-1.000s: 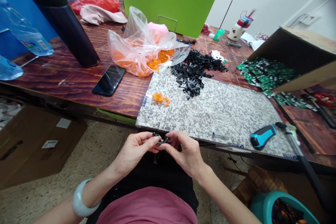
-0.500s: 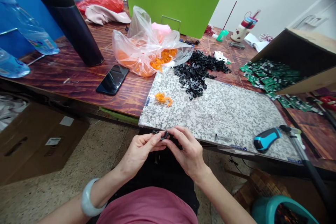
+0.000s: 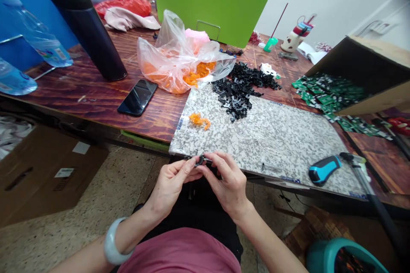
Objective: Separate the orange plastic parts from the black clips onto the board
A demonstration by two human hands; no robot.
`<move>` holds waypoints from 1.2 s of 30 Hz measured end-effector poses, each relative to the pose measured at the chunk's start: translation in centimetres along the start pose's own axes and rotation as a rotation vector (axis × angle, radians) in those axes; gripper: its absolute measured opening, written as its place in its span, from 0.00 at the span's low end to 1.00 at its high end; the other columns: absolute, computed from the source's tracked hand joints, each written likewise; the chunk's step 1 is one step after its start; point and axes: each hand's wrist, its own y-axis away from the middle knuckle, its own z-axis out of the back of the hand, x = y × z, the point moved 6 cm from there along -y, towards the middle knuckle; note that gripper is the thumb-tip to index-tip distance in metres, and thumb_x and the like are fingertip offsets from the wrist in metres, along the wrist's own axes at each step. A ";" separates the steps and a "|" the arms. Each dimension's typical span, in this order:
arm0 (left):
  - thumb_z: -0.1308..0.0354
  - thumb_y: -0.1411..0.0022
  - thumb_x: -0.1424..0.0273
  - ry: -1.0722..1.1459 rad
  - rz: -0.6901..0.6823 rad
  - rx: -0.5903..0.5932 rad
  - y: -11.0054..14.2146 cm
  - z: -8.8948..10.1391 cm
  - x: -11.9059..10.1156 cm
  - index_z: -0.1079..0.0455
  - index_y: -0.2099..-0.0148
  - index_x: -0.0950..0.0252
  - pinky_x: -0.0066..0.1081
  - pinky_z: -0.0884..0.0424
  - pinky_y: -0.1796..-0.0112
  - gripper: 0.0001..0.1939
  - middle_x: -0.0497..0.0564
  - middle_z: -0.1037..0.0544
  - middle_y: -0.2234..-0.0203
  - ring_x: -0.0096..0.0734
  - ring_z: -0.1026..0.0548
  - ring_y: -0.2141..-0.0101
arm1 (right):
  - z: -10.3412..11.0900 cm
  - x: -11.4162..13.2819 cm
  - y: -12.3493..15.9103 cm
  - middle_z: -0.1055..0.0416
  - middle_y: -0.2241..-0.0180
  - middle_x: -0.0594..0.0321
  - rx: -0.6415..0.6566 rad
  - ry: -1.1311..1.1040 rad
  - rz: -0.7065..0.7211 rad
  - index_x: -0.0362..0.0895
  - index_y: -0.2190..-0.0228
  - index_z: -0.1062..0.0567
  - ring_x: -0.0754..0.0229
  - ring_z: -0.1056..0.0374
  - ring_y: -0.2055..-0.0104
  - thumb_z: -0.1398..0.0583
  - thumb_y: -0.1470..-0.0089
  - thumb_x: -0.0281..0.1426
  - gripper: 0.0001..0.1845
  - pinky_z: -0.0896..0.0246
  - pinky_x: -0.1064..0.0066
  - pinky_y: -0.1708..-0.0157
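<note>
My left hand and my right hand meet just in front of a speckled granite slab. Between their fingertips they pinch a small black plastic part, partly hidden by the fingers. Its exact shape cannot be made out. Beyond the hands, a heap of similar black plastic pieces lies at the slab's far edge. A small cluster of orange plastic pieces sits on the slab. A white bangle circles my left wrist.
A clear bag of orange pieces, a black phone and a dark flask stand on the wooden table. Green printed cards spill from a cardboard box. A blue-handled tool lies on the slab. A teal tub sits below right.
My hands have risen slightly toward the slab's edge, and their fingers have turned the black part. The view has shifted slightly.
</note>
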 end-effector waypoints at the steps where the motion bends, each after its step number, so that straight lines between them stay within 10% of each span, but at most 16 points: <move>1: 0.36 0.46 0.62 0.005 0.001 -0.001 0.0 -0.1 0.0 0.20 0.64 0.64 0.26 0.24 0.61 0.11 0.48 0.17 0.69 0.29 0.20 0.68 | 0.0 0.0 0.0 0.31 0.63 0.57 -0.001 0.002 0.007 0.45 0.56 0.29 0.60 0.32 0.62 0.40 0.45 0.26 0.13 0.31 0.69 0.62; 36: 0.40 0.42 0.65 -0.315 -0.148 -0.067 0.0 0.4 -1.3 0.20 0.65 0.66 0.26 0.28 0.64 0.11 0.47 0.19 0.75 0.32 0.24 0.69 | -1.6 1.8 0.1 0.33 0.73 0.60 0.153 -0.037 -0.010 0.42 0.69 0.32 0.61 0.37 0.70 0.48 0.41 0.23 0.07 0.39 0.70 0.69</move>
